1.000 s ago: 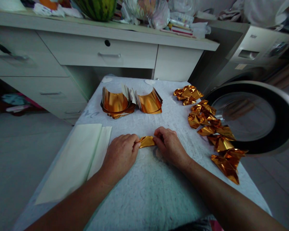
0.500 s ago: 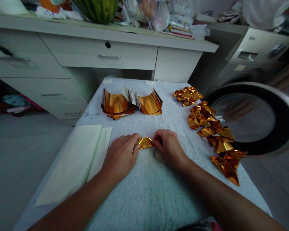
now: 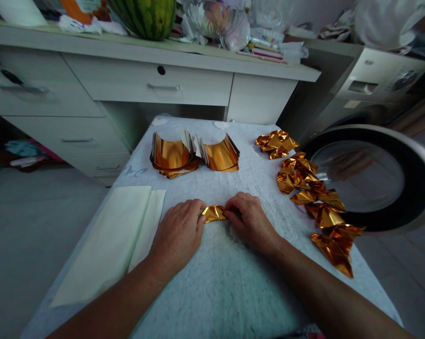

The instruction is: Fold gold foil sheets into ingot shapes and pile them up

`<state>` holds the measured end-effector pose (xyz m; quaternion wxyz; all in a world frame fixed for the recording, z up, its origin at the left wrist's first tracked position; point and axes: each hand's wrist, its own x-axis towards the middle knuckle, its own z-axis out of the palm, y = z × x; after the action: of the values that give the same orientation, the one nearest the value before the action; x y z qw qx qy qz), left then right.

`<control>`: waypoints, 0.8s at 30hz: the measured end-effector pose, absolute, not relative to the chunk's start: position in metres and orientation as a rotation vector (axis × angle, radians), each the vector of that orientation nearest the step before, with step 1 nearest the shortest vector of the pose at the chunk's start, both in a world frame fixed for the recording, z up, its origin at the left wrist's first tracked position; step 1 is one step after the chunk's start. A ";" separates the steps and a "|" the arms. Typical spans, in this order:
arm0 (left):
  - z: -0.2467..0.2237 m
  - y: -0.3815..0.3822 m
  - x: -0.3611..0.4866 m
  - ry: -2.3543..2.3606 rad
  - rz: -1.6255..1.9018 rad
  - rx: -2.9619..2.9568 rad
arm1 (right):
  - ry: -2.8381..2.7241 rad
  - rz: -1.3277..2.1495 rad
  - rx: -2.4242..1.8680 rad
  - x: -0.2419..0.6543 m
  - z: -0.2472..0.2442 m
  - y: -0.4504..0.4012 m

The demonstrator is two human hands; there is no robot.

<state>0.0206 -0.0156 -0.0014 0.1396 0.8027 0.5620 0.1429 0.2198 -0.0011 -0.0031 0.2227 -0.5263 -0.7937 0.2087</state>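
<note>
Between my hands, near the middle of the table, is a small folded piece of gold foil paper (image 3: pixel 214 213). My left hand (image 3: pixel 180 230) pinches its left end, fingers closed with the thumb toward me. At its right end, my right hand (image 3: pixel 249 216) grips with thumb and curled fingers. Two curved stacks of gold foil paper sheets (image 3: pixel 172 154) stand beyond my hands. Along the table's right side lies a row of folded gold foil pieces (image 3: pixel 327 217). The foil ends under my fingertips are hidden.
Pale paper sheets (image 3: pixel 106 240) lie left of my left arm on the cloth-covered table (image 3: pixel 212 292). Behind stands a white drawer desk (image 3: pixel 194 87) holding a watermelon (image 3: pixel 145 16) and a glass bowl. An open washing machine door (image 3: pixel 368 176) reaches the table's right edge.
The view has tilted slightly, so everything sits a little lower. The foil's surface shows more creases between my hands, and both hands keep their hold on its ends.
</note>
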 end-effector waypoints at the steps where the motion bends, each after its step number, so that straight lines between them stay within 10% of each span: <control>1: -0.001 -0.016 0.021 1.637 0.404 2.319 | -2.194 0.583 -1.439 0.220 -0.003 -0.001; 24: -0.001 -0.016 0.019 1.469 0.540 2.313 | -2.281 0.473 -1.450 0.210 -0.002 -0.003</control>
<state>0.0193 -0.0157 -0.0011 0.1737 0.8156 0.5181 0.1903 0.2096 -0.0033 -0.0017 0.1974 -0.5179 -0.8150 0.1690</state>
